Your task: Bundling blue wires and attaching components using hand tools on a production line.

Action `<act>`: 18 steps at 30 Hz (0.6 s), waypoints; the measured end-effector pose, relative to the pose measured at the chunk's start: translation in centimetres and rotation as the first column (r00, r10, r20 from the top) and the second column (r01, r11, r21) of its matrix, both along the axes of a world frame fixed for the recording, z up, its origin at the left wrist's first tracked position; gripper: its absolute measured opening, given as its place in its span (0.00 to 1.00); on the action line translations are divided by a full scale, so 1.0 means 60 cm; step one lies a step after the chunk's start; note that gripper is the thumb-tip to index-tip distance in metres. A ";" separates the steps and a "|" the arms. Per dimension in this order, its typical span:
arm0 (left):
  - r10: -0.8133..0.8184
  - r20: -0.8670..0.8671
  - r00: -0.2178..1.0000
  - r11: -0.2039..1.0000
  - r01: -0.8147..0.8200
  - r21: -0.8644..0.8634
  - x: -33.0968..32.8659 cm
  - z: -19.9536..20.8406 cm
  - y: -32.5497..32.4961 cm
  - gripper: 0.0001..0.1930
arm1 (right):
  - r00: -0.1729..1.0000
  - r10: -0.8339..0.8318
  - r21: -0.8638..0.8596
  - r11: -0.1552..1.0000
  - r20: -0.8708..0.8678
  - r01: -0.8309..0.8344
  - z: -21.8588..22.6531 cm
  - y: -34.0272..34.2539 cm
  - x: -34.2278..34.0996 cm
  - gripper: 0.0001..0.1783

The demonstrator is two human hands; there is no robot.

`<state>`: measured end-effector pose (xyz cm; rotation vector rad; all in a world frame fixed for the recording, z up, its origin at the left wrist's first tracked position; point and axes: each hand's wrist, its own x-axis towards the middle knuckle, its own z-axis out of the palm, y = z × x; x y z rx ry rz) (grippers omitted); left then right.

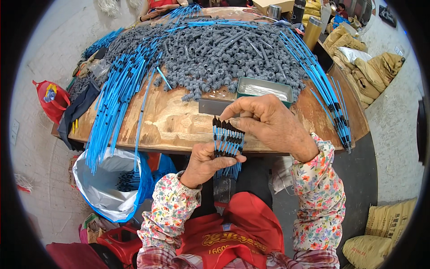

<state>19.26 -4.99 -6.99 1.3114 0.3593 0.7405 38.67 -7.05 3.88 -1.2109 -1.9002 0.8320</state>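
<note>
A row of thin blue rods with black tips and black collars [229, 134] stands fanned in front of me. My left hand [207, 164] is closed around these rods below their collars, and their lower ends hang past it. Above them my right hand [271, 123] pinches with thumb and forefinger right at the black tips; whatever lies between those fingertips is too small to make out. A thin pale strand [206, 132] sticks out to the left of the rods. Just behind my right hand, an open green tin [243, 86] contains thin silvery pieces, beside a flat grey block [212, 106].
Grey plastic fittings [224, 49] are heaped across the wooden table [170, 119]. Blue rods lie in bundles at left [118, 89] and right [329, 96]. A blue bag with silver lining [96, 175] stands below the left edge. Opposite, another person's arm [154, 14] rests near the table.
</note>
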 end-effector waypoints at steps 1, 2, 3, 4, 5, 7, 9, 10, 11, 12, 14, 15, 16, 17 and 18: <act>0.002 0.000 1.000 1.000 -0.002 0.000 0.000 0.000 0.000 0.07 | 1.000 0.002 0.000 1.000 0.000 -0.002 -0.001 0.000 -0.002 0.10; 0.015 0.000 1.000 1.000 -0.015 0.003 0.001 -0.001 -0.001 0.07 | 1.000 -0.023 0.006 1.000 -0.019 0.023 -0.003 0.000 -0.004 0.10; 0.028 0.001 1.000 1.000 -0.028 0.005 0.003 -0.001 -0.001 0.08 | 0.998 -0.047 0.011 0.999 -0.038 0.047 -0.006 -0.001 -0.007 0.10; 0.041 0.002 0.999 0.999 -0.041 0.007 0.003 -0.002 -0.002 0.08 | 0.996 -0.071 0.015 0.997 -0.057 0.072 -0.007 -0.001 -0.009 0.10; 0.040 0.002 0.999 0.999 -0.040 0.006 0.004 -0.002 -0.002 0.08 | 0.996 -0.071 0.014 0.997 -0.057 0.072 -0.006 -0.001 -0.010 0.10; 0.042 0.006 0.999 0.999 -0.042 0.010 0.005 -0.001 -0.002 0.08 | 0.995 -0.084 0.023 0.996 -0.044 0.086 0.000 -0.003 -0.012 0.10; 0.042 0.008 0.999 0.999 -0.043 0.012 0.005 -0.001 -0.002 0.08 | 0.995 -0.091 0.028 0.995 -0.037 0.092 0.003 -0.004 -0.012 0.10; 0.028 0.003 1.000 0.999 -0.028 0.015 0.004 -0.001 -0.001 0.08 | 0.996 -0.085 0.001 0.996 -0.027 0.085 0.004 -0.002 -0.011 0.10; 0.014 -0.002 1.000 1.000 -0.014 0.019 0.003 -0.001 -0.001 0.08 | 0.997 -0.079 -0.027 0.997 -0.017 0.078 0.005 0.000 -0.010 0.10; 0.000 -0.006 1.000 1.000 0.000 0.022 0.003 -0.001 0.000 0.08 | 0.997 -0.072 -0.054 0.996 -0.008 0.072 0.006 0.000 -0.009 0.10; 0.000 -0.008 1.000 1.000 0.000 0.027 0.004 0.000 0.000 0.08 | 0.997 -0.081 -0.015 0.997 0.013 0.081 0.009 0.000 -0.012 0.09; 0.002 -0.011 1.000 1.000 -0.002 0.031 0.003 -0.001 0.000 0.08 | 0.996 -0.088 0.023 0.996 0.032 0.088 0.010 0.000 -0.015 0.09; 0.004 -0.014 1.000 0.999 -0.004 0.036 0.003 -0.001 0.000 0.08 | 0.994 -0.097 0.061 0.994 0.051 0.094 0.010 0.000 -0.017 0.09; 0.006 -0.014 1.000 0.999 -0.005 0.035 0.002 -0.002 0.001 0.08 | 0.994 -0.095 0.061 0.994 0.051 0.092 0.007 0.001 -0.017 0.09; 0.007 -0.011 1.000 0.999 -0.007 0.032 0.002 -0.004 0.001 0.08 | 0.993 -0.103 0.127 0.987 0.056 0.095 0.001 0.004 -0.017 0.09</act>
